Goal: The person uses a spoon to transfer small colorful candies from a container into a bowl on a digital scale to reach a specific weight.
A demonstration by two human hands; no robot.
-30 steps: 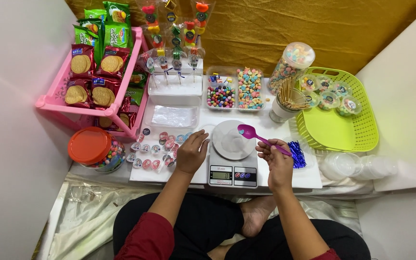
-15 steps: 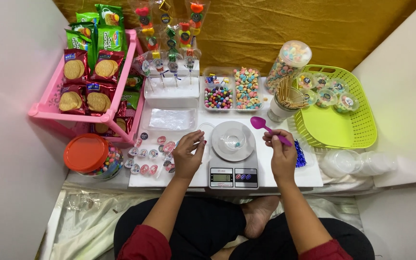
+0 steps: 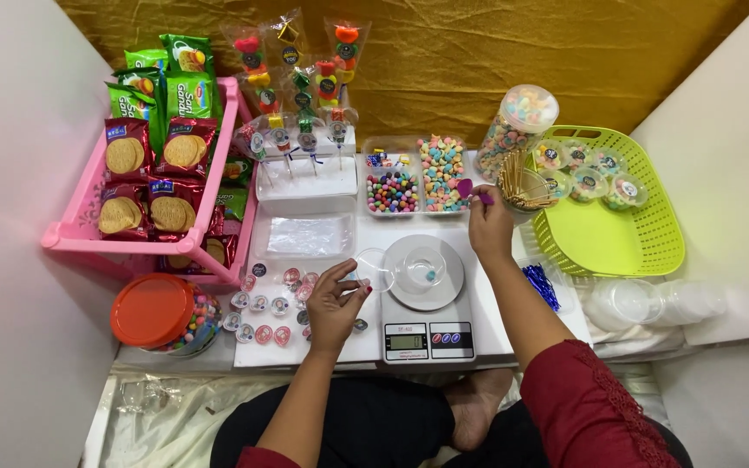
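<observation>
The right hand (image 3: 489,227) is reaching to the far side of the table (image 3: 513,334), pinching a small purple scoop (image 3: 470,190) whose bowl is hovering at the near right edge of the divided tray of coloured candies (image 3: 418,178), the spot from which sweets can be lifted. The left hand (image 3: 336,299) is resting just left of the digital scale (image 3: 426,334), its fingertips loosely curled around a small clear lid (image 3: 372,269) (the grip is hard to make out), which is sitting against the scale's round platform. On that platform a small clear cup (image 3: 423,267) is sitting with a single bluish bead in it, placed centrally so its contents can be weighed. Round stickers (image 3: 263,305) are lying in rows to the left of the left hand, within easy reach. A green basket (image 3: 617,227) holding filled cups is standing at the right, and an orange-lidded jar (image 3: 165,314) at the near left.
</observation>
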